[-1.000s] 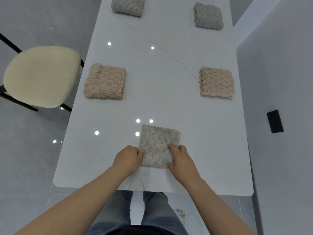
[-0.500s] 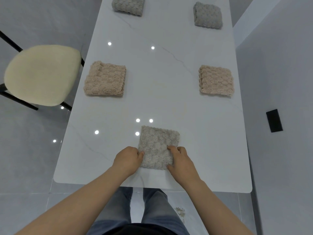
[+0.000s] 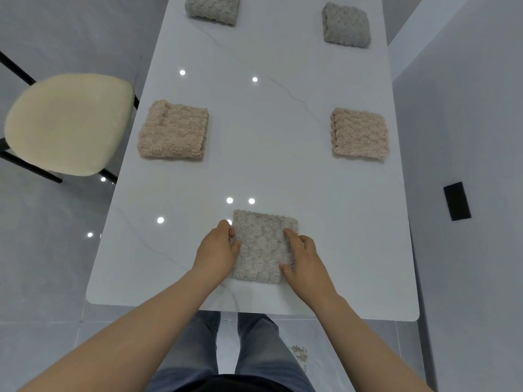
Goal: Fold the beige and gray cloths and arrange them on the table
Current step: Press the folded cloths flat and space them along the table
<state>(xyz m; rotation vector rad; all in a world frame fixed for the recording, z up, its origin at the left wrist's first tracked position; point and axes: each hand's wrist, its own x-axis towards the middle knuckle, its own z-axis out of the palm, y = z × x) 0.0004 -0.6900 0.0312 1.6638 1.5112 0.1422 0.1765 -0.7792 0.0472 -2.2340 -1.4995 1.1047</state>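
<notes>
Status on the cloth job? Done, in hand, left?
Done: four folded squares sit in pairs, the far-left gray cloth and far-right gray cloth, then the left beige cloth and right beige cloth halfway down. In hand: the near cloth, already folded, with the left hand at its left edge and the right hand resting on its right side. Left: probably only squaring and releasing it; no unfolded cloth is in view.

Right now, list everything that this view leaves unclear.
Far-left gray cloth: its far edge is cut off by the top border of the head view.
Near cloth: its side edges are covered by the left hand and right hand; the layer count is unreadable.
Both hands: the fingertips sink into the pile, so gripping or pressing cannot be told.
Black object at the right: too small and plain to identify.
</notes>
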